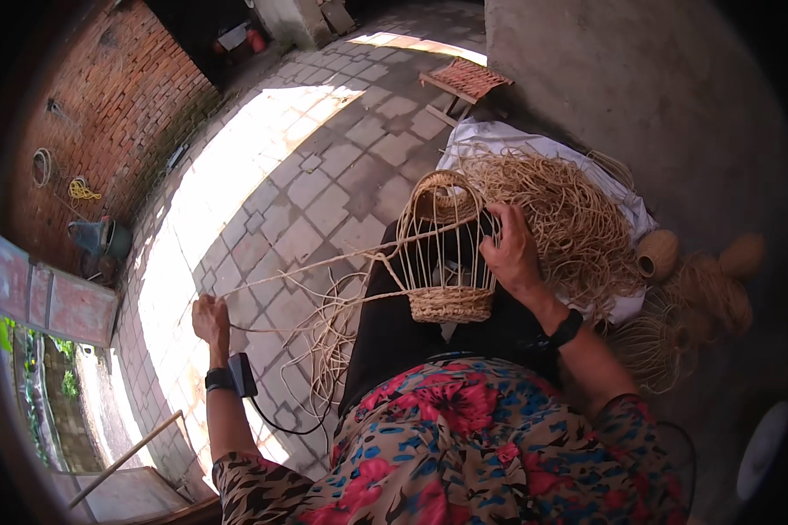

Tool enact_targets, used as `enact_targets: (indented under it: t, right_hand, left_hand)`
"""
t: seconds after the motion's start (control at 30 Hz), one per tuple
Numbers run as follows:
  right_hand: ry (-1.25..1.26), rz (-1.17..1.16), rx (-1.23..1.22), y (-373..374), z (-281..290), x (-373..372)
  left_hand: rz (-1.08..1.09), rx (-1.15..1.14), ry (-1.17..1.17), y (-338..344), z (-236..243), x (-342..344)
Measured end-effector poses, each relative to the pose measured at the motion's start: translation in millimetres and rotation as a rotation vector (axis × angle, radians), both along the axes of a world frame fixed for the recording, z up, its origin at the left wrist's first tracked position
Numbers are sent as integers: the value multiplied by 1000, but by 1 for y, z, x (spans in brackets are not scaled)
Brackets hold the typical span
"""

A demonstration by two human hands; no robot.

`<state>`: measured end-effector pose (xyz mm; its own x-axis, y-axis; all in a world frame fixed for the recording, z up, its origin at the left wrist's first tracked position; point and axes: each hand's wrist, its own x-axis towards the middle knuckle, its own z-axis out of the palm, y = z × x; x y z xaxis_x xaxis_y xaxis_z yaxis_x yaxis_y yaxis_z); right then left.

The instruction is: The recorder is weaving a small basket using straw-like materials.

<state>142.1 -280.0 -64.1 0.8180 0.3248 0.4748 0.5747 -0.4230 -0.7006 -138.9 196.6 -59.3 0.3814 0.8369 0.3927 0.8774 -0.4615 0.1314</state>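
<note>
**Half-woven basket on the lap, cord pulled out wide: what could bite**

So the open-sided basket (451, 304) sits on the person's lap, woven at both ends with bare staves between. The right hand (511, 249) is at its upper right side, thumb and fingers by the staves; can't tell if it's actually pinching or just bracing. Tug too hard from the left and the basket could tip or the thin staves bend, since the lap looks like soft support. The left hand (210, 319), out wide to the left, is closed around fibre cord (324, 261); if that slips, the cord probably goes slack. The loose tangle (328, 341) on the paving could snag it too, being so close to the lower length.

Headcount, near to far: two dark wristbands (567, 327), one per arm. One basket on the lap, staves overlapping too much to count. Two cord lengths between basket and left hand. One floor tangle. Two rounded woven pieces (659, 254) over right. One big fibre heap (552, 201) on one white sheet (486, 131). One low reddish-topped bench (466, 79) at the far side.
</note>
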Motion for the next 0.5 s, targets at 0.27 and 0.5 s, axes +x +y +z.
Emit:
enact_targets:
  t: [0.27,0.5]
  right_hand:
    - [13,19,-13,1,-2,0]
    - [60,23,-26,3,-3,-3]
  left_hand:
    - [-742,-392,-366,-119,23,91]
    - [-1380,-122,-247,-266,45,188]
